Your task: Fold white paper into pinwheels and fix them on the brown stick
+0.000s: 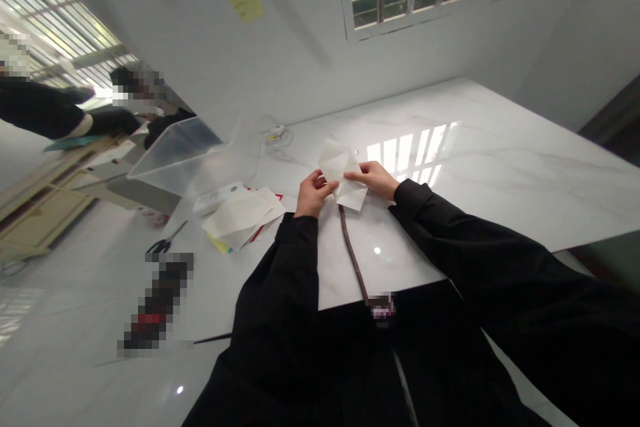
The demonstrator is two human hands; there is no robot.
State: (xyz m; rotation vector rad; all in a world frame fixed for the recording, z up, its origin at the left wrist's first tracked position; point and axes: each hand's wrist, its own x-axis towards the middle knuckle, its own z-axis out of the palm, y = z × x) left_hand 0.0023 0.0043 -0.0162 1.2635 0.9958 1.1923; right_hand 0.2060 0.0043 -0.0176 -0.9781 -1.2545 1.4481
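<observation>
A creased, cream-white sheet of paper (332,157) is held up between my two hands, partly folded, over the marble-patterned table (505,167). My left hand (316,195) pinches its lower left side between thumb and fingers. My right hand (374,178) grips the right side, its fingertips close to the middle of the paper. Below the paper a thin brown stick or cord (351,252) runs down toward my body; its upper end is hidden behind the sheet.
Left of my hands lies a stack of papers (243,217). Scissors (165,243) and a blurred-out dark object (157,303) are farther left. A clear plastic bin (175,153) stands behind them. A small white device with a cable (276,133) sits near the wall. Other people work at far left.
</observation>
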